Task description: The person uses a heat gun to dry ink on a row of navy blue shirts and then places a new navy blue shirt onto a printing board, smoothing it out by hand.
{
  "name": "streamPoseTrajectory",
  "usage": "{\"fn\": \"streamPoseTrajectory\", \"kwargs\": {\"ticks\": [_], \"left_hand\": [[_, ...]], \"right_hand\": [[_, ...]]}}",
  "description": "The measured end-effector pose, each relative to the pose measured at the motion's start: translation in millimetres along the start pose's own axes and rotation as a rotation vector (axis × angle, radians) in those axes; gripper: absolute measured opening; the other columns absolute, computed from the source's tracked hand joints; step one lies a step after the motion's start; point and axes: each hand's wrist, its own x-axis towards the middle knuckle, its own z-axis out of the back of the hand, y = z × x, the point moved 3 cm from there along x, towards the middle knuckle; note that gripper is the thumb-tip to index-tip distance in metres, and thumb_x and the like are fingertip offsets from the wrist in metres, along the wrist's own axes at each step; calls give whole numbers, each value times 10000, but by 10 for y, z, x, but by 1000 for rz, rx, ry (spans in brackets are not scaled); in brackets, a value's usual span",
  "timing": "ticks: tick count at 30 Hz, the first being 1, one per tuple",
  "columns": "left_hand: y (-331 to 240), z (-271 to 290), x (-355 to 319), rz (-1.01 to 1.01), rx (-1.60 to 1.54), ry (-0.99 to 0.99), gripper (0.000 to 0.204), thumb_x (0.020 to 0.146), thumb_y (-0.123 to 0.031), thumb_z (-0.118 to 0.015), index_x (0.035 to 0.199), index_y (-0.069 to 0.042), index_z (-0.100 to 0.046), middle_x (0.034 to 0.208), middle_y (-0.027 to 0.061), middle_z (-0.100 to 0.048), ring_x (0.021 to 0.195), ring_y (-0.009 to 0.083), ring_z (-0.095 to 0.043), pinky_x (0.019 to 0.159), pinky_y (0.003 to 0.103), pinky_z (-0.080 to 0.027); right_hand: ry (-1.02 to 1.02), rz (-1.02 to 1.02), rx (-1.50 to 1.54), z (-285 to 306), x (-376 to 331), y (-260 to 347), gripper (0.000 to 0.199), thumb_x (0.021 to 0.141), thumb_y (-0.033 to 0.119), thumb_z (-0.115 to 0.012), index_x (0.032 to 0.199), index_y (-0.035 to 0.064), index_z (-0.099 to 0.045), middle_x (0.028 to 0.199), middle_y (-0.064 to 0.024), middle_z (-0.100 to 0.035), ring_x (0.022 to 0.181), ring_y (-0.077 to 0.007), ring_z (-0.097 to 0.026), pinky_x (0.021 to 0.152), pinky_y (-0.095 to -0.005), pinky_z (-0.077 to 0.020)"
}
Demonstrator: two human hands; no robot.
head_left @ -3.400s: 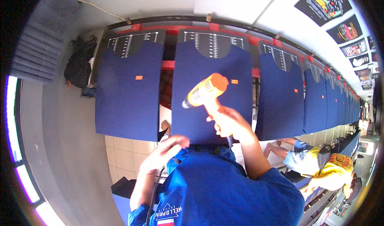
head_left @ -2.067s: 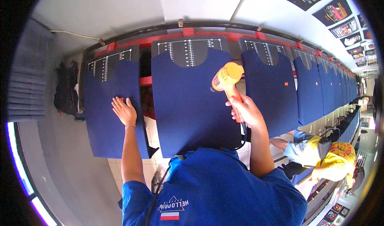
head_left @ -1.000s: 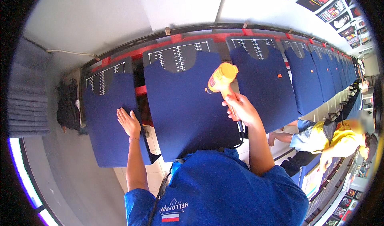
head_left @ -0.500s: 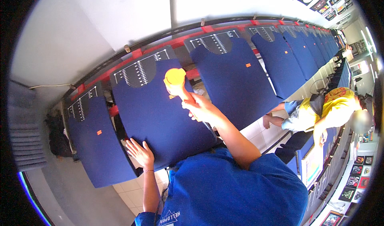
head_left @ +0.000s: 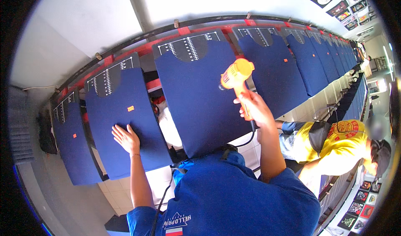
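My right hand [head_left: 258, 110] is closed around the handle of an orange heat gun [head_left: 238, 75]. It hangs over the right edge of a dark blue shirt panel [head_left: 196, 98], its dark nozzle turned to the left. A black cord runs down from the handle. My left hand [head_left: 127, 139] has its fingers stretched out over the neighbouring dark blue shirt panel [head_left: 112, 90], below a small orange print [head_left: 130, 108]. I cannot tell whether the palm presses on the cloth.
More blue panels on dark boards with white rulers [head_left: 259, 36] line a long rack with a black rail [head_left: 209, 22]. A person in a yellow shirt [head_left: 338, 142] stands close by on the right. White cloth [head_left: 169, 127] shows in a gap between boards.
I have shifted right along the rack. The heat gun has moved from the printed panel to the one on its right. My left hand has moved onto the printed panel. The yellow-shirted person appears nearer.
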Motion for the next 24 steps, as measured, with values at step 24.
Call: {"fn": "streamPoseTrajectory", "kwargs": {"ticks": [24], "left_hand": [[-1178,-172,122,-7,-62,43,690,1039,-443,-375,1521,39,-268,1594,232,-249,1495,384,-185,1218,490,-139]], "right_hand": [[223,-63,-28,668,819,239,362,997,293,-584,1225,13,-558,924,-44,-644,608,-66,-575,509,-208,-506]]}}
